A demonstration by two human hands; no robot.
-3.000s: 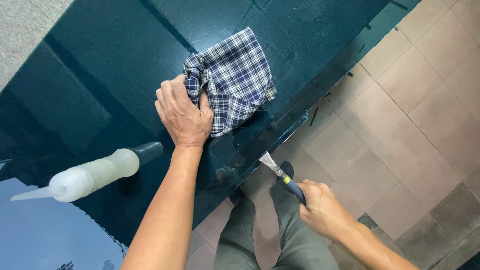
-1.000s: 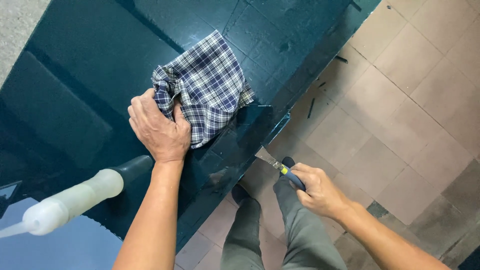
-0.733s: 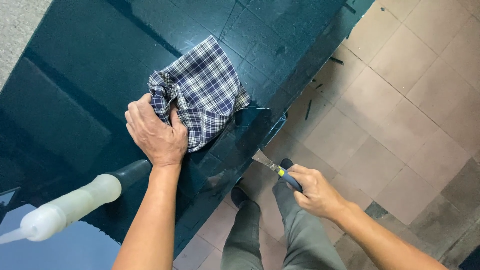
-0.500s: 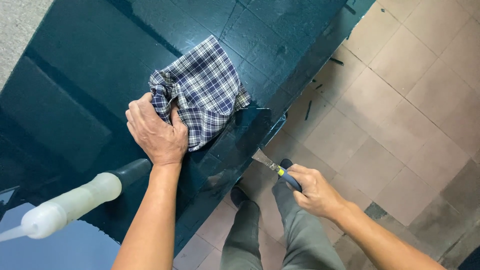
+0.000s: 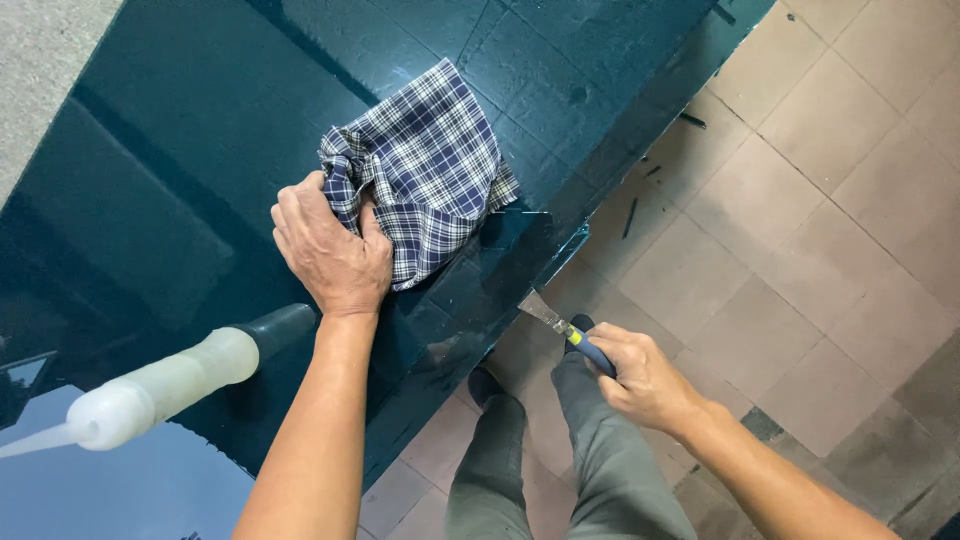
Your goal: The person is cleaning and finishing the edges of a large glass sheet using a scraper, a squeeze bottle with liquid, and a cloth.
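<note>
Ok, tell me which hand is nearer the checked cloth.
Left. The left hand grips the checked cloth at its edge; the right hand holds a scraper off the table's edge.

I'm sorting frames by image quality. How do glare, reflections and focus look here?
Head view: the glossy dark panel mirrors ceiling lines; pale sky-like reflection at lower left. The sealant tube, nearest the camera, looks soft; checked cloth and scraper are sharp. Even light, faint shadows.

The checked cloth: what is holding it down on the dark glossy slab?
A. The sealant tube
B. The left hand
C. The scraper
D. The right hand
B: the left hand presses on the cloth, while the right hand holds the scraper at the slab edge.
</note>
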